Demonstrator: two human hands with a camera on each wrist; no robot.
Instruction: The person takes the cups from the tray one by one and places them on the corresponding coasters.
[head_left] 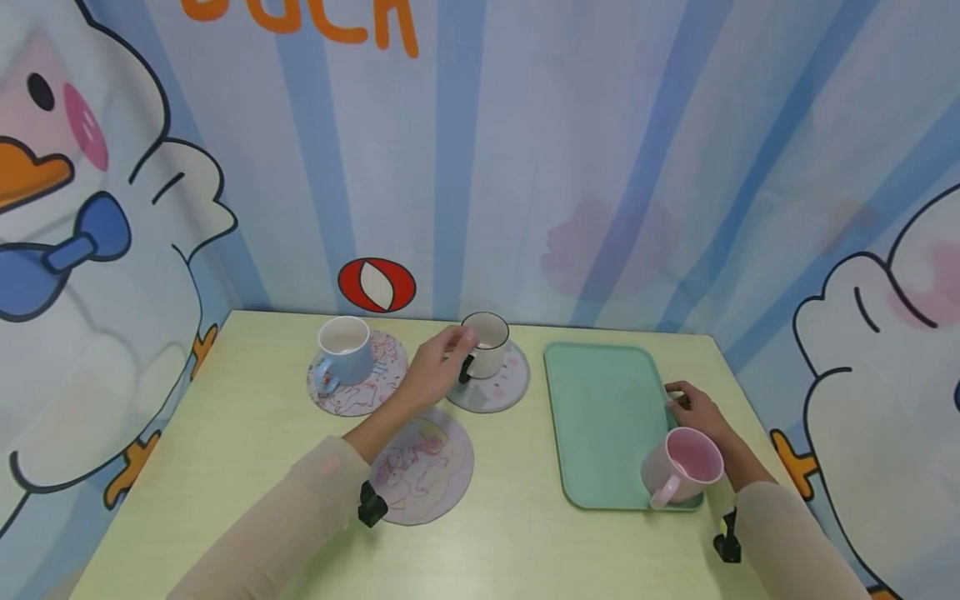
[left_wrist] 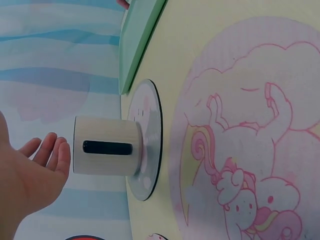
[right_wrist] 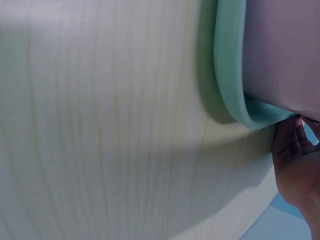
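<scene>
A white mug (head_left: 491, 346) with a dark rim and black handle stands upright on a pale round coaster (head_left: 506, 387). My left hand (head_left: 444, 360) is beside its rim; in the left wrist view the hand (left_wrist: 42, 172) has loosely bent fingers, apart from the mug (left_wrist: 107, 165). My right hand (head_left: 697, 410) holds the right edge of a green tray (head_left: 603, 417), its fingertips at the rim in the right wrist view. A pink mug (head_left: 678, 467) stands upright on the tray's near right corner, its handle facing me. This mug partly hides the right hand's grip.
A light blue mug (head_left: 348, 354) stands on a patterned round coaster (head_left: 386, 375) at the back left. A bare pink unicorn coaster (head_left: 427, 475) lies in front, beneath the left forearm. A striped cartoon curtain (head_left: 510, 167) hangs along the back of the pale table (head_left: 517, 533).
</scene>
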